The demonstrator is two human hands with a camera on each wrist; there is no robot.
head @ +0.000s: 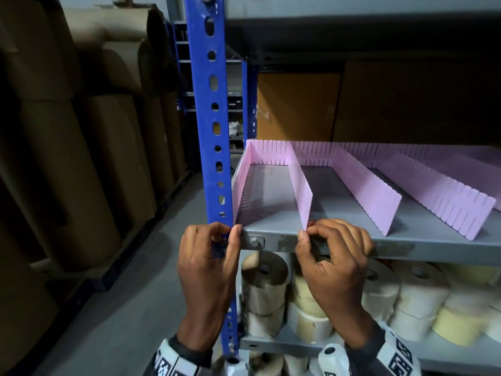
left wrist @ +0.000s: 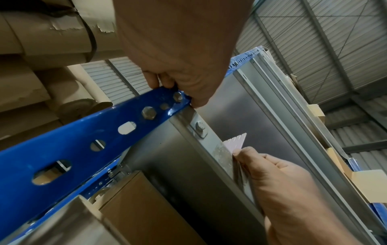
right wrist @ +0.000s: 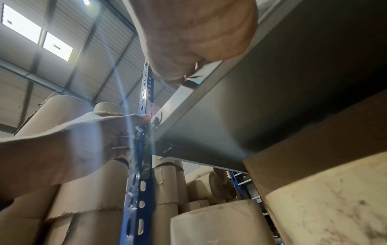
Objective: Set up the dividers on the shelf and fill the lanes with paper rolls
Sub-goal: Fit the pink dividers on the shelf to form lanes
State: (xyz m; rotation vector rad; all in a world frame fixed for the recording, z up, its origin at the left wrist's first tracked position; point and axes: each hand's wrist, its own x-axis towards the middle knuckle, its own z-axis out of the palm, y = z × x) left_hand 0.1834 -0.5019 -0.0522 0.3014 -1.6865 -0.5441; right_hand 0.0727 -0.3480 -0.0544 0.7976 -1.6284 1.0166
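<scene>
Pink dividers point(head: 366, 183) stand on the grey shelf point(head: 339, 213), slotted into a rear strip so lanes hold. Right hand point(head: 333, 256) pinches the second divider's front end point(head: 305, 210), left hand point(head: 208, 264) pinches the leftmost one point(head: 240, 188), apparently squaring them. Paper rolls point(head: 306, 302) wait below.

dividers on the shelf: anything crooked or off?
Mostly tidy. The pink dividers stand upright in parallel lanes on the grey shelf, all lanes bare. Left hand pinches the leftmost divider at the blue upright; right hand pinches the second divider. Its front end looks slightly splayed, unconfirmed.
</scene>
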